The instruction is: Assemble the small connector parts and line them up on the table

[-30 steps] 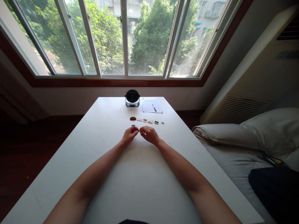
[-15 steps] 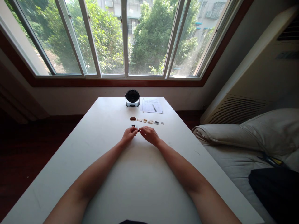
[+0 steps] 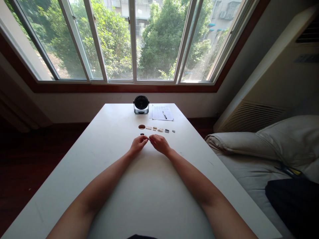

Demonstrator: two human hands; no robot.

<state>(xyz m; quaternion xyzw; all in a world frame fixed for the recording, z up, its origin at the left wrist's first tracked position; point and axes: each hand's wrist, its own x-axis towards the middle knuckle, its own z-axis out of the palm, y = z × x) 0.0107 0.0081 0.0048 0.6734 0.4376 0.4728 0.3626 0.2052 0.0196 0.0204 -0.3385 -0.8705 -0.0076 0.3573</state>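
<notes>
My left hand point(image 3: 138, 143) and my right hand point(image 3: 159, 142) meet over the white table point(image 3: 149, 186), their fingertips pinched close together. Whatever lies between the fingertips is too small to make out. Just behind my left hand is a small dark round piece point(image 3: 142, 134) with a thin, clear-looking outline around it, partly covered by the fingers. Beyond the hands runs a row of small parts: a brown round piece or opening point(image 3: 142, 126), groups of pale pieces point(image 3: 149, 127), tan pieces point(image 3: 155, 128), dark grey pieces point(image 3: 166, 130) and a few small grey ones point(image 3: 173, 131).
A black round fan-like device point(image 3: 141, 103) stands at the table's far end. Beside it lie paper sheets point(image 3: 159, 114) with a pen point(image 3: 164, 115) on top. A beige sofa point(image 3: 249, 142) borders the right side, and a window point(image 3: 134, 43) rises beyond the table.
The fingertips of both hands have drawn closer together, and the small dark bit seen between them before is now mostly hidden. The parts on the table have not moved.
</notes>
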